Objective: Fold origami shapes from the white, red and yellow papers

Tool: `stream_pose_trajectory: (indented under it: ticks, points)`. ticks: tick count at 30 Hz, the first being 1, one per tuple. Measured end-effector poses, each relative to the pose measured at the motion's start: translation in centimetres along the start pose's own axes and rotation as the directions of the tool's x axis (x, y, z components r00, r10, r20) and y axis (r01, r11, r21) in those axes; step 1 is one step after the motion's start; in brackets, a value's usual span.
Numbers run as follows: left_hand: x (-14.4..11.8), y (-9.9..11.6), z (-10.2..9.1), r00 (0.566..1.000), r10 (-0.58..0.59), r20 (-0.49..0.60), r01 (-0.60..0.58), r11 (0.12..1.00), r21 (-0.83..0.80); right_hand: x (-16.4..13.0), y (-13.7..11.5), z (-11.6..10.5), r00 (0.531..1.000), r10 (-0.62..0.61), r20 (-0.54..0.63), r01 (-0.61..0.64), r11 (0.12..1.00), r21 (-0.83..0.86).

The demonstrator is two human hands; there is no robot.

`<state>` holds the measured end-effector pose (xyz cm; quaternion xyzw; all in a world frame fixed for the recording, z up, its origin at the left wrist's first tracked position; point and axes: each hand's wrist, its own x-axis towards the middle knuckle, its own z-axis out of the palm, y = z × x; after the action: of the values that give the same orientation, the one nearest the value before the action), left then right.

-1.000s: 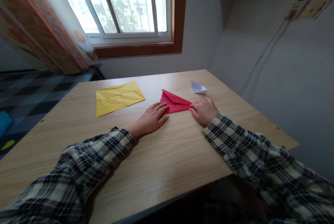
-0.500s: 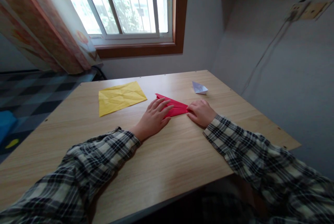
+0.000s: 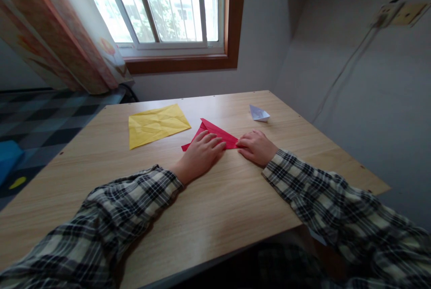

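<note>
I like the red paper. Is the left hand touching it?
Touching. The head view shows the left hand lying flat on the red paper, covering its middle.

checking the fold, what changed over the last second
The left hand slid further onto the red paper, which now shows a corner left of the hand. The right hand stayed at its right tip. The yellow sheet and white folded paper stayed put.

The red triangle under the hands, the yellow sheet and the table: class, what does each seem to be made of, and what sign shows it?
Red triangle: thin matte paper, judging by its sharp folded edges. Yellow sheet: paper too, lying flat with a grid of crease lines. Table: pale wood-grain surface, smooth with slight sheen; probably laminate, though solid wood cannot be ruled out.
</note>
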<state>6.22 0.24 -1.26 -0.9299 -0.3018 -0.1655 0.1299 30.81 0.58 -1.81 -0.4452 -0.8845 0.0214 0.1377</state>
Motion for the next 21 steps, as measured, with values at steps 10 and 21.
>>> stream_pose_trajectory:
  ticks: [10,21]
  points:
    - [0.04,-0.15,-0.2,1.0,-0.005,0.014,0.005,1.0,-0.012,0.3,0.22,0.11,0.999,-0.027,-0.047,0.027,1.0,-0.007]
    - [0.23,0.0,-0.52,1.0,0.015,0.008,-0.015,0.997,0.069,0.35,0.03,-0.07,0.998,-0.037,-0.056,0.033,0.998,-0.055]
